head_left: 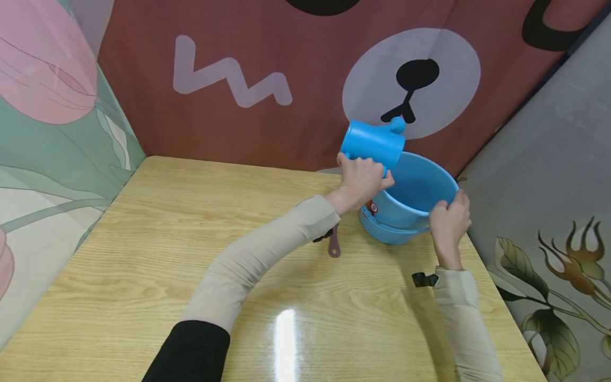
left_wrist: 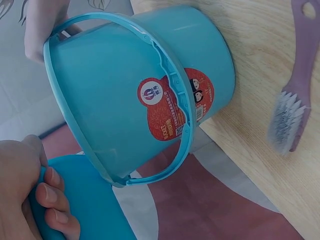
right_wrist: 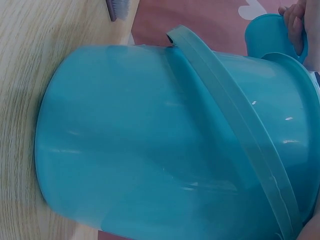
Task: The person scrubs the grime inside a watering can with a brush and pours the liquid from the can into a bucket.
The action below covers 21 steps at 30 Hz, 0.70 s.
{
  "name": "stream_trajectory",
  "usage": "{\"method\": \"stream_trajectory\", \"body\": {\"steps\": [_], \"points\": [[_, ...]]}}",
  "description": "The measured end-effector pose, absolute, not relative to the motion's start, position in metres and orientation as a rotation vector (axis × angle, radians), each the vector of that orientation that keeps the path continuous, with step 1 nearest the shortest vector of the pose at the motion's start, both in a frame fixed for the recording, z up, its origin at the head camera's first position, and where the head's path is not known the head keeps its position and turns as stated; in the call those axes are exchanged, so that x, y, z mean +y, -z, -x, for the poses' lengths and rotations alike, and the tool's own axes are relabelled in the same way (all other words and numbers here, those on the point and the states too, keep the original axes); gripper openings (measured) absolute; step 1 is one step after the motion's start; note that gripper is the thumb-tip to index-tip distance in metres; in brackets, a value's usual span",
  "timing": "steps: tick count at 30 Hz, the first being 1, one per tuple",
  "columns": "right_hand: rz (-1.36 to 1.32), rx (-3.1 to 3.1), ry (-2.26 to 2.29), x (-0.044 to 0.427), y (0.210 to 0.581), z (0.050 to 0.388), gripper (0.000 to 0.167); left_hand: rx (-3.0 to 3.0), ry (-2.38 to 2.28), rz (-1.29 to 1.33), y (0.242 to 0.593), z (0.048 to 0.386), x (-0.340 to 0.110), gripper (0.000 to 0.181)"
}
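A blue watering can (head_left: 372,142) lies tipped on its side in the air at the bucket's back-left rim, its round-ended spout pointing away to the right. My left hand (head_left: 360,180) grips the can by its handle, fingers curled round it in the left wrist view. The light-blue bucket (head_left: 406,215) stands upright on the table, with a red label (left_wrist: 162,110) on its side. Its carrying handle (left_wrist: 187,102) hangs down against the wall. At the bucket's right rim, my right hand (head_left: 450,220) holds the edge, thumb over the top. Whether water is flowing cannot be seen.
A brush (left_wrist: 297,75) with a purple handle and pale bristles lies on the wooden table (head_left: 191,223), left of the bucket and partly behind my left sleeve in the head view. Printed cloth (head_left: 238,127) hangs behind the table, close to the bucket.
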State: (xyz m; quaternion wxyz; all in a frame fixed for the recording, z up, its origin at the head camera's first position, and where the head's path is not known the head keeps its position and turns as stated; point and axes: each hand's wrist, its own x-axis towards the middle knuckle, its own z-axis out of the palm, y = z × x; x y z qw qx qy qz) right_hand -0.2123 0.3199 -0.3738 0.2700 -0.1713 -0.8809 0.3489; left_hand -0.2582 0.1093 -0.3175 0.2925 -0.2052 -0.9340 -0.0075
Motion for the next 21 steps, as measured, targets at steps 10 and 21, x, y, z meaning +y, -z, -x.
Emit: {"method": "stream_trajectory", "body": {"steps": [10,21], "points": [[0.462,-2.373,-0.939,0.3198,0.3746,0.2121,0.055,-2.436,0.035,0.564,0.3156,0.2535,0.1067,0.054],[0.462,-2.372,-0.927,0.3199,0.3752,0.2128,0.055,-2.434,0.022,0.567,0.3154,0.2518,0.1059,0.054]]}}
